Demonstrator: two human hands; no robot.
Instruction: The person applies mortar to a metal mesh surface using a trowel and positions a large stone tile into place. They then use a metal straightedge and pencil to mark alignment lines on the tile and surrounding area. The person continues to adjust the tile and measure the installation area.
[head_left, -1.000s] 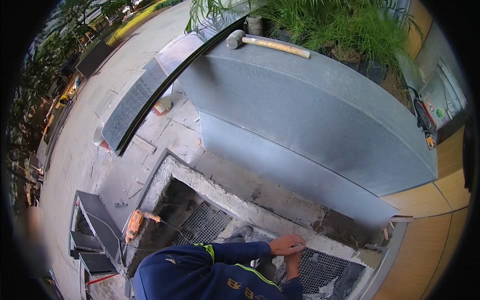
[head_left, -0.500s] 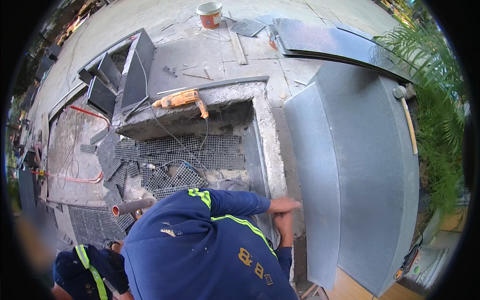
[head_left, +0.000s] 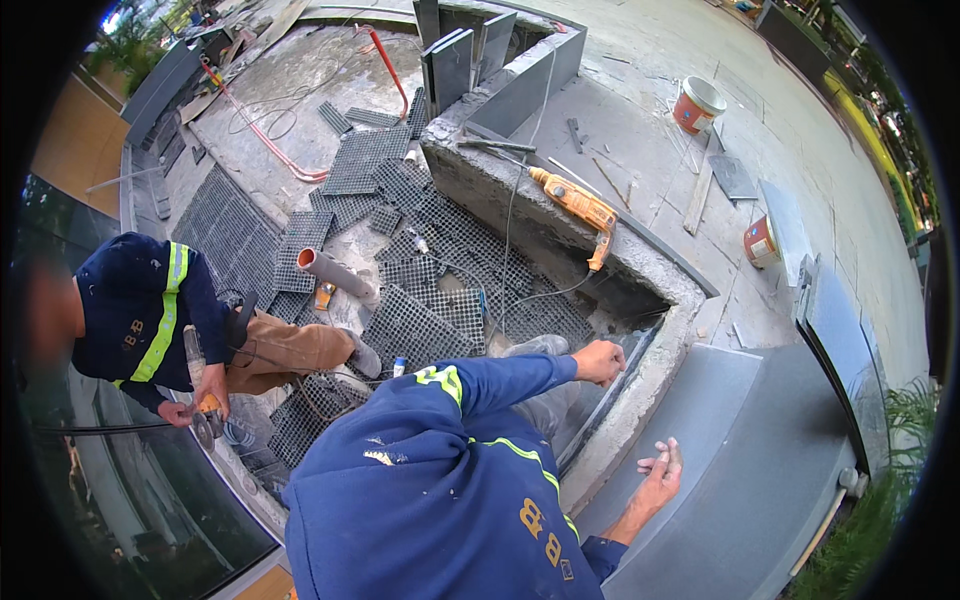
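My left hand (head_left: 600,362), its fingers curled closed, is beside the top of a low rough concrete wall (head_left: 655,375). What it grips, if anything, is hidden. On the other side of that wall, my right hand (head_left: 659,478) is raised above a large grey stone slab (head_left: 745,470). Its dusty fingers are loosely bent and apart, with nothing seen in them. Both forearms come out of dark blue sleeves. A dark strip (head_left: 603,405) lines the wall's inner side, below my left hand.
At left, a co-worker (head_left: 135,315) holds what looks like an angle grinder (head_left: 210,407). An orange hammer drill (head_left: 575,205) lies on the far wall. Black plastic grids (head_left: 430,325) and an upright pipe (head_left: 335,273) are inside. Beyond are buckets (head_left: 697,105) and stacked slabs (head_left: 845,330).
My view has swung left, bringing more of the co-worker into sight. My hands, close together before, are apart now: the left beside the wall, the right lifted over the grey slab.
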